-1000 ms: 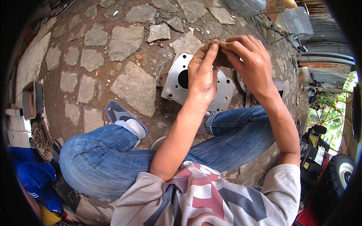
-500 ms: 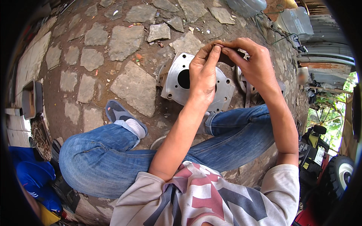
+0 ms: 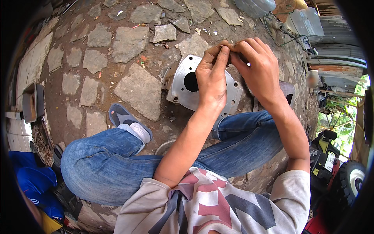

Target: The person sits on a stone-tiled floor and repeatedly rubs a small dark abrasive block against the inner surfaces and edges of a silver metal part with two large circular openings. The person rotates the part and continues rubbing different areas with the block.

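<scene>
Both hands meet in front of me, fingertips together. My left hand (image 3: 212, 76) is closed, thumb up, in a pinch. My right hand (image 3: 259, 64) arches over from the right with its fingers bent against the left fingertips. Something small and dark may be between them, but the fingers hide it. Beneath the hands a grey cast metal housing (image 3: 181, 93) rests on the ground, with a flat machined face, a large dark round hole and several bolt holes. My left hand and wrist cover part of that face.
Uneven paving stones (image 3: 136, 91) set in dirt surround me. My sandalled foot (image 3: 126, 119) is left of the housing. Another metal part (image 3: 287, 91) is partly behind my right wrist. A grey tray (image 3: 33, 103) stands far left, a wheeled machine (image 3: 352, 179) at right, clear plastic containers (image 3: 306, 21) at upper right.
My right hand has turned and its fingers have folded closer around the left fingertips. The left hand has shifted very slightly. The metal housing has not moved.
</scene>
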`<state>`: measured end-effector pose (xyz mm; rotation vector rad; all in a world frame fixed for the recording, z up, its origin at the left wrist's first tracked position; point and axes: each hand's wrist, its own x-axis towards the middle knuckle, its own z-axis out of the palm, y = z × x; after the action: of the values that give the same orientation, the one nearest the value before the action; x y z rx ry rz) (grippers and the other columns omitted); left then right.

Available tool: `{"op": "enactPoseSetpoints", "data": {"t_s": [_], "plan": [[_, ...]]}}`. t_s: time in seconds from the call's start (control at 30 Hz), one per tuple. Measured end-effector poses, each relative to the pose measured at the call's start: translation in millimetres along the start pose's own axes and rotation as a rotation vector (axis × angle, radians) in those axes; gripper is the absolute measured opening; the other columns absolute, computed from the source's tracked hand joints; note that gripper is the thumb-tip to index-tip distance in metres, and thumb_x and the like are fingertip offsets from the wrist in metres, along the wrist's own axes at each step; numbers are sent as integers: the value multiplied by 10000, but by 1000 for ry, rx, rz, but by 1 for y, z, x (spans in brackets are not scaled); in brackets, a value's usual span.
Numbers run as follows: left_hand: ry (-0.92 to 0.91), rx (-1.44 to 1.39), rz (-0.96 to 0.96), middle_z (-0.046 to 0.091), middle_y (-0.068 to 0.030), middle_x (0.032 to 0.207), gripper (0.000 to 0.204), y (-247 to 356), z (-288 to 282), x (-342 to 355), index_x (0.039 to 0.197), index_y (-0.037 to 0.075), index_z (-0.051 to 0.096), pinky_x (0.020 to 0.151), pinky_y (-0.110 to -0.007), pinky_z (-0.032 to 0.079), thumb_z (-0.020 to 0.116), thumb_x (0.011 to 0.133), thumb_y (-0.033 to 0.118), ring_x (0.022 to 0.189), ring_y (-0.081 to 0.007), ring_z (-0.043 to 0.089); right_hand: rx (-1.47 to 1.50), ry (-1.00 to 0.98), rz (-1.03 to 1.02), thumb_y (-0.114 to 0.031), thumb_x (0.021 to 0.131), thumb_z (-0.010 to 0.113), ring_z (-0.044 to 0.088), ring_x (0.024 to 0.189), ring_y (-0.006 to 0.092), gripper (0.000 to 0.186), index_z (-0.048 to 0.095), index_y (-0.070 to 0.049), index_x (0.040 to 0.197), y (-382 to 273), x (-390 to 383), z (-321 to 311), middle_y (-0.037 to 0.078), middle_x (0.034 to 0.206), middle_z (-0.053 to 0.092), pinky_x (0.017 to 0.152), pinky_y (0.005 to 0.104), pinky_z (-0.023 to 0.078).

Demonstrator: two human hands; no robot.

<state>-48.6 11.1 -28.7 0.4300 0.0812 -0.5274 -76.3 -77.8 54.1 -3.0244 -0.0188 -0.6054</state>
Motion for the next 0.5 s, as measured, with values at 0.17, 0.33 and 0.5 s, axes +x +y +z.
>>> {"op": "enactPoseSetpoints", "data": {"t_s": [0.17,0.33,0.5], "plan": [[-32,67,38,632,-47,1128,185,4,-4,5,1129,19,670,934,-259,472,640,969,107,1044,-110,591,376,-64,129,-133,834,721,639,868,294,196,687,-50,1008,8,5,-2,97,921,667,768,387,505],[-107,223,177,523,-72,1273,189,6,-2,5,1123,13,688,980,-272,458,631,971,109,1137,-122,547,501,-215,229,-167,875,711,673,991,298,275,713,-42,1120,16,4,-9,143,1059,712,876,353,519],[-173,243,222,514,-74,1298,196,6,1,4,1134,9,680,998,-282,451,584,995,108,1160,-137,538,651,-277,468,-194,883,719,697,939,203,262,724,-11,1070,15,4,-14,135,1007,737,885,327,513]]}}
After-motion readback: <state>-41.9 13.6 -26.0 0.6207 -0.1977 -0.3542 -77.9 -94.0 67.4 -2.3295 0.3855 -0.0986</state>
